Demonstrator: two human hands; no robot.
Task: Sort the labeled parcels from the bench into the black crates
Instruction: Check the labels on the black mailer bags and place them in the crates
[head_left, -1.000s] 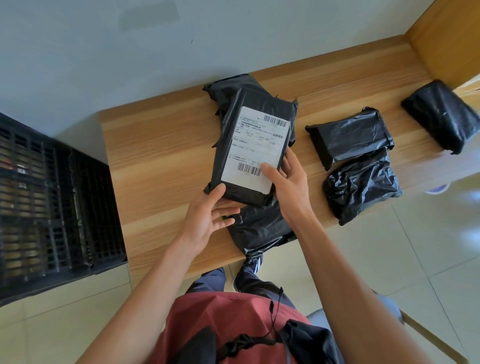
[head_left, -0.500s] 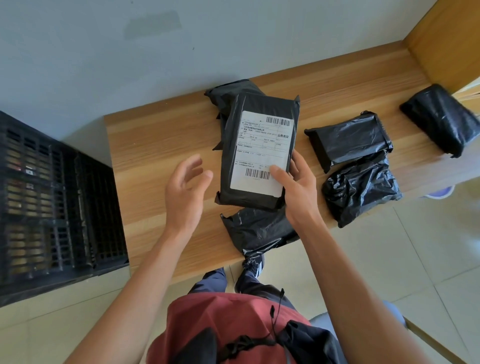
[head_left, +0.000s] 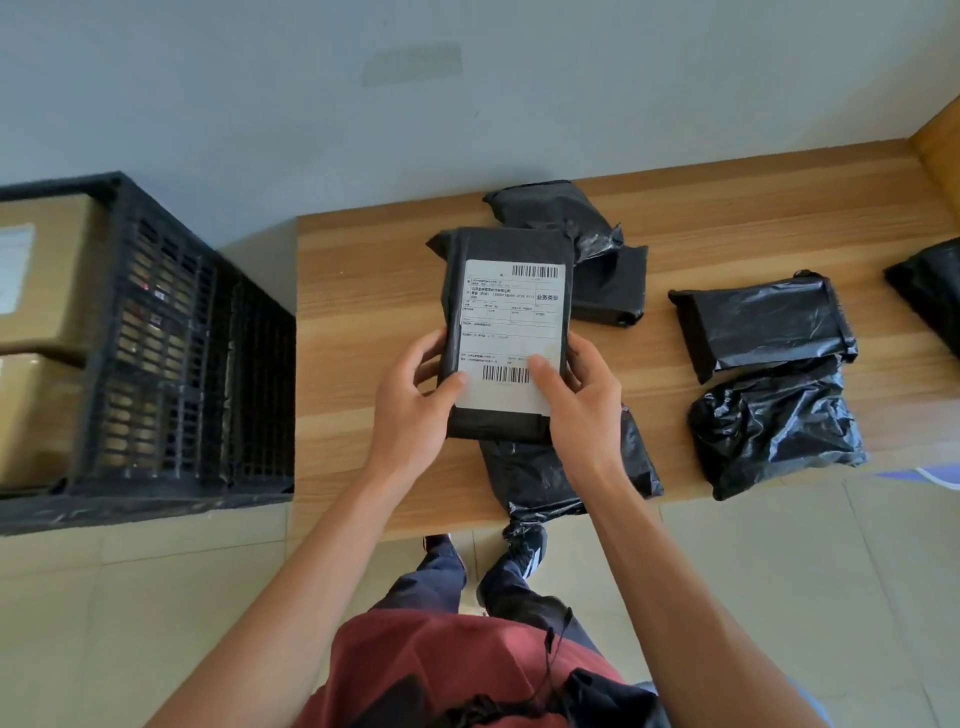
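A black parcel with a white shipping label (head_left: 511, 317) is held above the wooden bench (head_left: 363, 291), label facing up. My left hand (head_left: 415, 410) grips its lower left edge, thumb on the label. My right hand (head_left: 582, 410) grips its lower right edge, thumb beside the barcode. A black crate (head_left: 171, 332) stands on the floor left of the bench with two cardboard boxes (head_left: 41, 270) inside. More black parcels lie on the bench: one behind the held one (head_left: 592, 244), one under my hands at the front edge (head_left: 540, 478).
Two black parcels lie to the right, a flat one (head_left: 763, 319) and a crumpled one (head_left: 774, 431). Another shows at the right edge (head_left: 930, 291). A grey wall runs behind the bench; a wooden panel (head_left: 940, 140) stands at the far right. Pale floor tiles below.
My left hand came back from open in the air to grip the parcel's left edge. The parcel now sits further left, nearer the crate, and the view has swung left.
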